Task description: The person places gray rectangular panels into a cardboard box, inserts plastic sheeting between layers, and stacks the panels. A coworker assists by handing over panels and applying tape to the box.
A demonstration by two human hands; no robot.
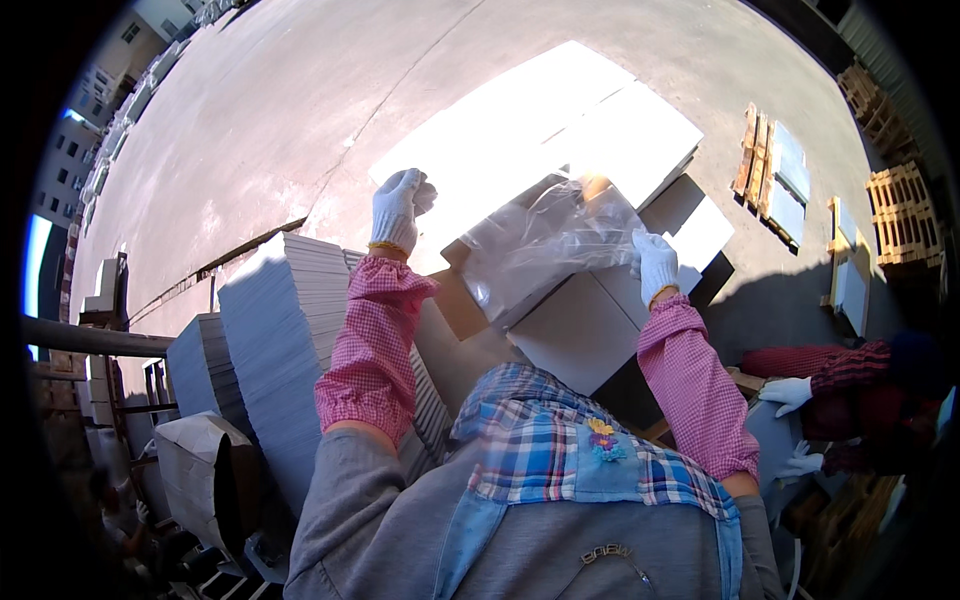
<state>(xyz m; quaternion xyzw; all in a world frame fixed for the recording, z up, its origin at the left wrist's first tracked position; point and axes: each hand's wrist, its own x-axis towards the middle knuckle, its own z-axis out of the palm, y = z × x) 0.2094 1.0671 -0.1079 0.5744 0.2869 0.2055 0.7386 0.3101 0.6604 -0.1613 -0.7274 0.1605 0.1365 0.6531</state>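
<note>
In front of me stands an open carton (458, 300) with a clear plastic bag (530, 245) spread in its mouth, creased and shiny. My right hand (655, 262), in a white knit glove, is closed at the bag's right edge. My left hand (398, 208), gloved the same way, is raised to the left of the carton with its fingers curled; glare hides what they hold, if anything. White flat panels or boxes (630, 125), partly washed out by sunlight, lie just beyond the carton. A pale flat surface (570, 335) lies on the carton's near side.
Tall stacks of grey-white sheets (285, 330) stand close on my left, near an open-ended paper sack (195, 470). At right, a co-worker's gloved hand (787, 394) rests near a grey surface. Wooden pallets (757, 160) bearing pale panels lie farther right, with stacked pallets (903, 215) behind.
</note>
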